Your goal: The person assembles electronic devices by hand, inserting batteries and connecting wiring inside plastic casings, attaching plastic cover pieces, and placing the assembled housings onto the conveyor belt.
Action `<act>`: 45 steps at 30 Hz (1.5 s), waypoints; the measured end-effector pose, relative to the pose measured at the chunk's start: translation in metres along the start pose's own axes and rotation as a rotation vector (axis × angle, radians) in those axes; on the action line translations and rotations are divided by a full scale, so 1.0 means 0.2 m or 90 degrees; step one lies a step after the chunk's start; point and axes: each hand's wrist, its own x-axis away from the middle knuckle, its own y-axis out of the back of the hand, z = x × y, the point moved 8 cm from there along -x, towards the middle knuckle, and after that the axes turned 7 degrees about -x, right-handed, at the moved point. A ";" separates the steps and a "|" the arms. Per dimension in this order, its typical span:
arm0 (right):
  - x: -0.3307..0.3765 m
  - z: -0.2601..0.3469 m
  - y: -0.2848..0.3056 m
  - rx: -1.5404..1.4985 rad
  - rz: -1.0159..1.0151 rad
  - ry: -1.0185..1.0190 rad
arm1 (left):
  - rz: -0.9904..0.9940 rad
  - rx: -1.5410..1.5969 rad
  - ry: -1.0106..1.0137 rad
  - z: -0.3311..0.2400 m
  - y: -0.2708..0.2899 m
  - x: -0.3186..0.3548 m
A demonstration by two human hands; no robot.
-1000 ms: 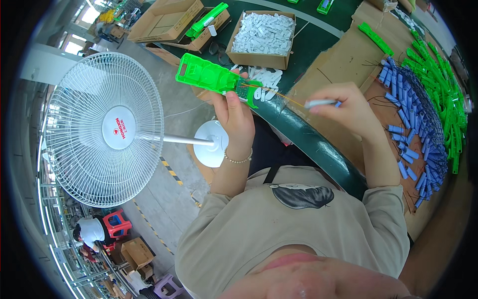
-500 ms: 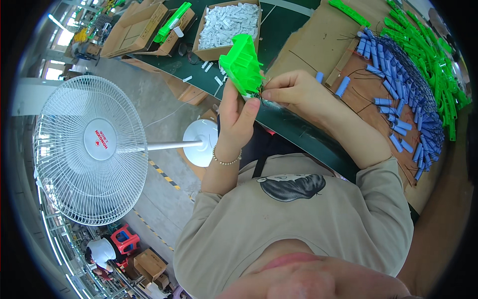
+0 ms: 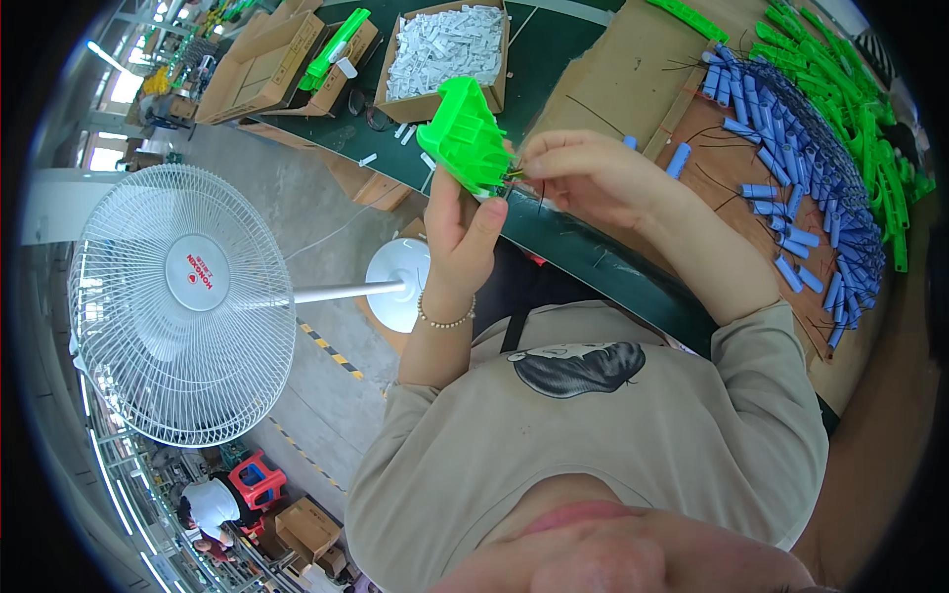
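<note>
Head view – left hand (image 3: pixel 463 229): closed around the lower edge of a green plastic housing (image 3: pixel 465 133), thumb laid up against its side; a bead bracelet (image 3: pixel 445 318) is worn at the wrist.
Head view – green plastic housing: held up tilted above the near edge of the green work table (image 3: pixel 554 40), between the two hands.
Head view – right hand (image 3: pixel 583 173): fingertips are pressed together in a pinch on thin dark wires (image 3: pixel 524 180) at the housing's right end – just beside the left thumb.
Head view – table, right: blue cylindrical parts (image 3: pixel 801 148) are laid in a curved row on a brown cardboard sheet (image 3: pixel 633 69), with green plastic pieces (image 3: pixel 850 79) piled beyond them.
Head view – table, far side: a cardboard box of white parts (image 3: pixel 443 49) is set behind the housing; further open cartons (image 3: pixel 267 59) are seen to its left.
Head view – floor, left: a white pedestal fan (image 3: pixel 183 296) is seen with its round base near the left forearm.
Head view – lower left: another person in a white top (image 3: pixel 210 502) is seen well apart, beside a red stool (image 3: pixel 259 479).
</note>
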 end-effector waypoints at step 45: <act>0.09 0.15 -0.05 0.449 0.030 0.169 | 0.040 -0.017 0.039 0.02 -0.05 0.06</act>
